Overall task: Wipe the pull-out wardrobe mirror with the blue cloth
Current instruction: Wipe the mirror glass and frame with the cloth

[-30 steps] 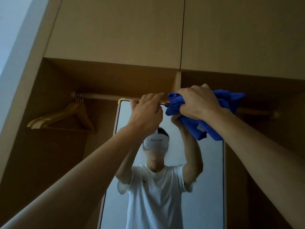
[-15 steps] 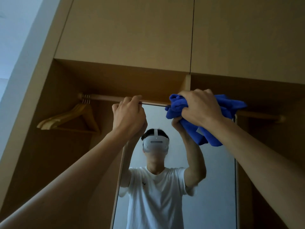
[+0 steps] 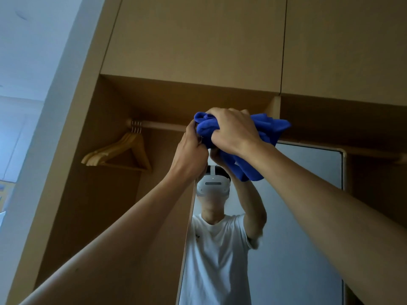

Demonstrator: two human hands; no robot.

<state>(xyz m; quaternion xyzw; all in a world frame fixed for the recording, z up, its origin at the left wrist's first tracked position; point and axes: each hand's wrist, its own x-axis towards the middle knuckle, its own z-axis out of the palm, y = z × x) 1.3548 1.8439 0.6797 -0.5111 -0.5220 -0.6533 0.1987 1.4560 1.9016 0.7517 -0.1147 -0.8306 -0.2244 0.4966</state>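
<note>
The tall pull-out mirror (image 3: 297, 216) stands in the open wardrobe, its pale frame rounded at the top right corner. It reflects a person in a white T-shirt wearing a headset. My right hand (image 3: 233, 130) grips a bunched blue cloth (image 3: 271, 126) against the mirror's top left corner. My left hand (image 3: 191, 148) is curled round the mirror's top left edge, right beside the cloth. That corner itself is hidden behind both hands.
A wooden clothes rail (image 3: 163, 126) runs across the wardrobe behind the mirror's top. Several wooden hangers (image 3: 119, 150) hang at its left end. Closed upper cabinet doors (image 3: 198, 40) sit above. A pale wall (image 3: 26, 84) is at the left.
The view has swung left, so the mirror sits further right in frame. My right hand has carried the cloth left along the top edge to the corner, meeting my left hand.
</note>
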